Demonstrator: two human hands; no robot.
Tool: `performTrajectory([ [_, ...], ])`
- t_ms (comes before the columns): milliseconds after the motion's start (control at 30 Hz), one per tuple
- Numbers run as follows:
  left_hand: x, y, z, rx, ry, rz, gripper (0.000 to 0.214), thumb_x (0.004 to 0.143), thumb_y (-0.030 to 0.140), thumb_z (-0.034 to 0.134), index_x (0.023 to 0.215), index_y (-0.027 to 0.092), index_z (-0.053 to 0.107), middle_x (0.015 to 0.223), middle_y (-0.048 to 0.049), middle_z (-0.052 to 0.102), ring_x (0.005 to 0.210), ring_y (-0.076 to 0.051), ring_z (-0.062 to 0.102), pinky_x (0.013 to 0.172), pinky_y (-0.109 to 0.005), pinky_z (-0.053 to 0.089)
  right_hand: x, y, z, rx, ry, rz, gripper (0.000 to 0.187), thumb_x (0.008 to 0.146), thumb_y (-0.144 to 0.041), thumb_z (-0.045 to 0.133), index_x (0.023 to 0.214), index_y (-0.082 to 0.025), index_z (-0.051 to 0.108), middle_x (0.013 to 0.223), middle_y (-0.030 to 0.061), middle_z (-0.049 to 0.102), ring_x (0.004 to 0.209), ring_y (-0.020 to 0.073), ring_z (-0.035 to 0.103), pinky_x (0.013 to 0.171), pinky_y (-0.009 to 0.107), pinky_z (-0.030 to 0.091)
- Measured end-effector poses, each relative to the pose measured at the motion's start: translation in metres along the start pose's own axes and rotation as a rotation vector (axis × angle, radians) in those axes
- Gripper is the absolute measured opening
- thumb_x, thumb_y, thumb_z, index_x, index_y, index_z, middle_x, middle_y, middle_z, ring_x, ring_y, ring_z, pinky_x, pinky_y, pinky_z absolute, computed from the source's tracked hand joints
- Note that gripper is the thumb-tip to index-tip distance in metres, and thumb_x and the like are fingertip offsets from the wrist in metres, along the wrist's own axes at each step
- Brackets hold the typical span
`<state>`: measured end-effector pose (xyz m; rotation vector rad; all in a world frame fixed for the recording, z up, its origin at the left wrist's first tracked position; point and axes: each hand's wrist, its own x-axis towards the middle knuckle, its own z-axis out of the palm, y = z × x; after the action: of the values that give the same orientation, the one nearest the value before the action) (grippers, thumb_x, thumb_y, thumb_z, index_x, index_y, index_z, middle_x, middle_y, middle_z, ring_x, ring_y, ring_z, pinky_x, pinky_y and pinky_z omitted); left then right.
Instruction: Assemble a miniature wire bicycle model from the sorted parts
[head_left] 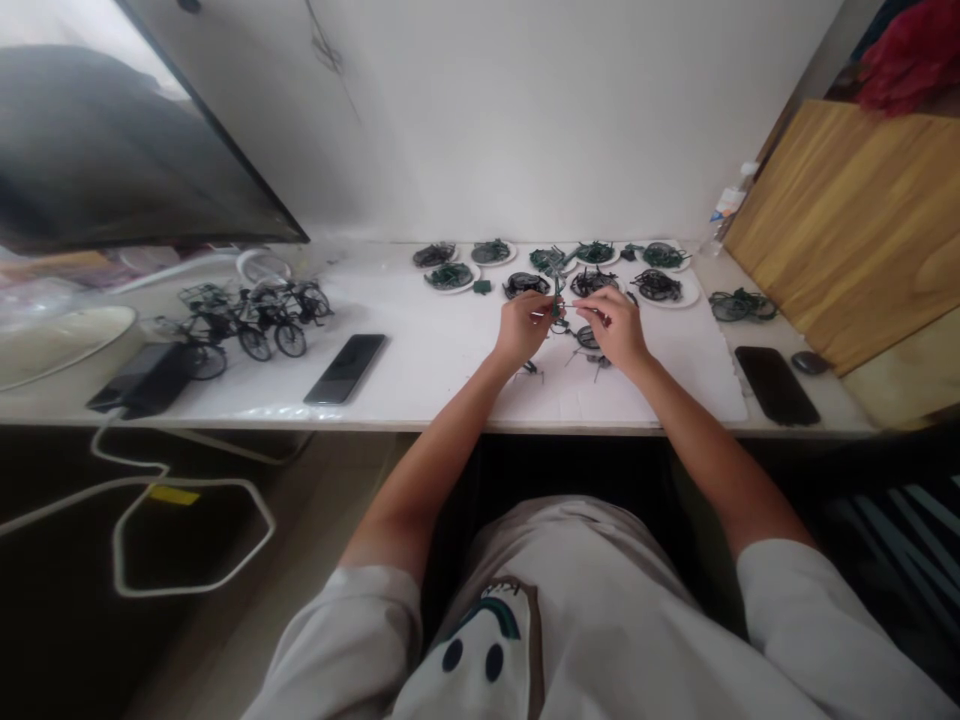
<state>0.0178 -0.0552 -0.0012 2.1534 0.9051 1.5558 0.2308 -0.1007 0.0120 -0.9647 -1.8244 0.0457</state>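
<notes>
My left hand (pixel 523 328) is closed on a small dark green model bicycle part (pixel 557 300), held up over the white board. Fingers of my right hand (pixel 615 322) pinch a thin dark rod-like piece (pixel 574 306) whose other end meets the green part. Just below my hands a small spoked wheel (pixel 587 338) and several dark bits lie on the board. Beyond them are white plates (pixel 694 292) heaped with green and black model bicycle parts (pixel 594 285). The exact shape of the held pieces is partly hidden by my fingers.
Several assembled model bicycles (pixel 255 318) stand at the left, near a phone (pixel 346 369) and a black power adapter (pixel 142 378). A second phone (pixel 776 385), a mouse (pixel 810 362) and a bottle (pixel 726 212) are at the right. A monitor (pixel 142 140) overhangs the left side.
</notes>
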Motion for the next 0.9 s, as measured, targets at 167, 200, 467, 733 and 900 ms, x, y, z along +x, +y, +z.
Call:
performTrajectory([
  [167, 0.000, -0.001, 0.000, 0.031, -0.016, 0.019, 0.013, 0.096, 0.024, 0.077, 0.104, 0.018, 0.085, 0.094, -0.0075, 0.078, 0.080, -0.015, 0.072, 0.071, -0.026, 0.065, 0.000, -0.002, -0.002, 0.007, -0.016, 0.000, 0.030, 0.111, -0.046, 0.062, 0.114, -0.026, 0.085, 0.102, 0.0087, 0.070, 0.077, 0.0202, 0.061, 0.075, 0.037, 0.054],
  [200, 0.000, -0.002, 0.000, 0.035, -0.015, 0.023, 0.013, 0.096, 0.024, 0.077, 0.104, 0.018, 0.085, 0.093, -0.0075, 0.078, 0.080, -0.015, 0.072, 0.071, -0.026, 0.065, 0.001, -0.002, -0.002, 0.004, -0.022, 0.006, 0.032, 0.111, -0.047, 0.062, 0.114, -0.025, 0.085, 0.101, 0.0088, 0.070, 0.078, 0.0207, 0.061, 0.076, 0.037, 0.054],
  [467, -0.001, -0.001, 0.001, 0.013, -0.025, 0.015, 0.014, 0.096, 0.026, 0.076, 0.102, 0.018, 0.086, 0.093, -0.0079, 0.078, 0.079, -0.015, 0.071, 0.070, -0.026, 0.066, 0.001, -0.010, -0.001, 0.057, -0.065, 0.070, 0.052, 0.114, -0.064, 0.043, 0.114, -0.024, 0.077, 0.097, 0.0102, 0.075, 0.090, 0.0261, 0.068, 0.084, 0.040, 0.056],
  [733, 0.000, -0.001, -0.001, 0.032, -0.022, 0.010, 0.013, 0.096, 0.025, 0.077, 0.103, 0.018, 0.085, 0.091, -0.0074, 0.077, 0.080, -0.015, 0.071, 0.070, -0.026, 0.066, -0.004, -0.003, 0.006, 0.132, -0.151, 0.158, 0.045, 0.107, -0.069, 0.052, 0.121, -0.026, 0.055, 0.108, 0.0098, 0.068, 0.093, 0.0242, 0.066, 0.081, 0.038, 0.055],
  [900, 0.001, -0.003, -0.001, 0.030, -0.030, 0.011, 0.012, 0.096, 0.025, 0.077, 0.101, 0.018, 0.085, 0.091, -0.0071, 0.077, 0.079, -0.015, 0.070, 0.070, -0.026, 0.065, -0.004, 0.003, 0.005, 0.055, -0.185, 0.206, 0.042, 0.108, -0.066, 0.051, 0.115, -0.025, 0.057, 0.100, 0.0089, 0.071, 0.084, 0.0239, 0.065, 0.075, 0.037, 0.049],
])
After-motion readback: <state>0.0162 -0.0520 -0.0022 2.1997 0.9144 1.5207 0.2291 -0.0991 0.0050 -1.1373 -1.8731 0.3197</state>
